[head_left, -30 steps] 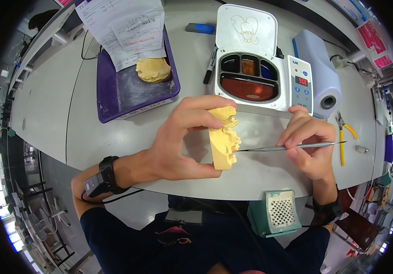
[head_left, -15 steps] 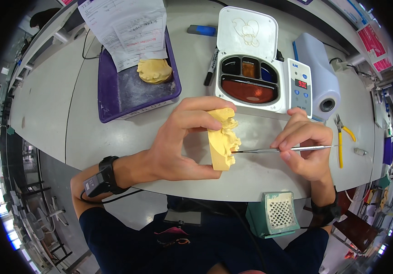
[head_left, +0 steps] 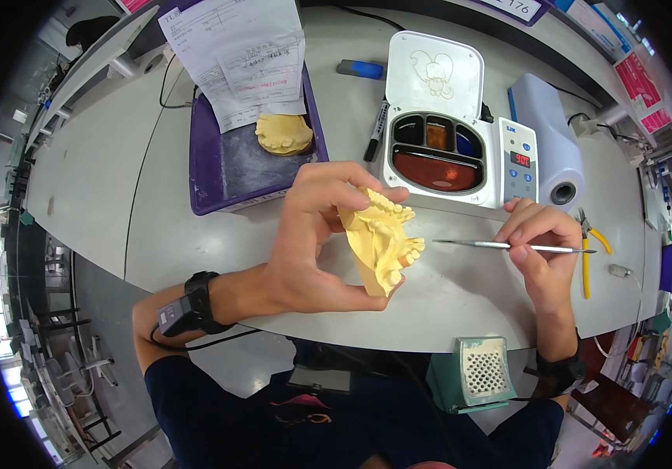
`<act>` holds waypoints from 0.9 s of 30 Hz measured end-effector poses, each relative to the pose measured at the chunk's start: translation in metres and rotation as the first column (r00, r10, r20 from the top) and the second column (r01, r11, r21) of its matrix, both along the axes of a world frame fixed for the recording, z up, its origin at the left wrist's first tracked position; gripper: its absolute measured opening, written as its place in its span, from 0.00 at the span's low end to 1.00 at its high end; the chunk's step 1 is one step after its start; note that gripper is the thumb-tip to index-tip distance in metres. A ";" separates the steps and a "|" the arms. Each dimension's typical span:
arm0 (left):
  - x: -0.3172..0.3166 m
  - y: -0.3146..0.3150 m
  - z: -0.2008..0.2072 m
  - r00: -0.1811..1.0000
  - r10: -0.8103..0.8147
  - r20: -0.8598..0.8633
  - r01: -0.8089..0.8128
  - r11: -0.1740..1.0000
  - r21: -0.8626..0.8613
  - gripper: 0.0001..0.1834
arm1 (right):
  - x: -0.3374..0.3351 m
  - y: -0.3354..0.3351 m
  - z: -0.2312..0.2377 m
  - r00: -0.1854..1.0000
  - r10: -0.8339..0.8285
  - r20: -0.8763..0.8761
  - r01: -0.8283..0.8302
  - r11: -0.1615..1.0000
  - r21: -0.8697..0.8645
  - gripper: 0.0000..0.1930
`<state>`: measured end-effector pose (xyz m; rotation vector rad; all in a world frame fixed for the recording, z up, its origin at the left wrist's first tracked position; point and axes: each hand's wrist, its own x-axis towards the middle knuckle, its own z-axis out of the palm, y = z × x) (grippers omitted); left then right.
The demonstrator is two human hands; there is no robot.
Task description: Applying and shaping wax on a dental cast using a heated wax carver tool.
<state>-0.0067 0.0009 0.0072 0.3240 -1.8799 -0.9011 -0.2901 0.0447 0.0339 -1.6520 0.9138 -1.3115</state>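
A yellow plaster dental model (head_left: pixel 375 241) is gripped between the thumb and fingers of my left hand (head_left: pixel 309 242), its row of teeth facing right. My right hand (head_left: pixel 543 242) pinches a thin metal wax carving tool (head_left: pixel 484 245) like a pen. The tool lies nearly level, its tip pointing left at the teeth with a small gap between them. Beyond my hands stands a white wax heating pot (head_left: pixel 437 160) with its lid raised; its wells hold dark, amber, blue and reddish-brown wax.
At the back left a purple tray (head_left: pixel 254 184) holds a second yellow dental model (head_left: pixel 284 134) and paper sheets (head_left: pixel 246 59). A marker (head_left: pixel 377 133), a blue-and-grey pen-like item (head_left: pixel 361 69), a pale blue device (head_left: pixel 547 133), yellow-handled pliers (head_left: pixel 587 258) and a green perforated box (head_left: pixel 473 375) surround the work area.
My left hand has tilted the model so that more of its inner surface shows. The tool's tip, at the teeth before, has drawn away to the right. The whole view has shifted slightly.
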 end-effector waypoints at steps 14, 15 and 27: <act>-0.001 0.003 0.004 0.999 0.030 0.025 -0.030 0.999 0.040 0.47 | 0.000 0.002 0.000 0.978 -0.173 0.121 0.158 0.980 0.122 0.05; -0.001 0.003 0.004 0.999 0.038 0.025 -0.039 0.999 0.038 0.47 | -0.001 0.003 0.000 0.978 -0.174 0.115 0.161 0.980 0.118 0.05; 0.004 0.002 0.004 0.966 0.040 0.256 -0.051 0.998 0.034 0.52 | 0.000 0.002 -0.007 0.955 -0.288 -0.067 0.262 0.930 -0.256 0.27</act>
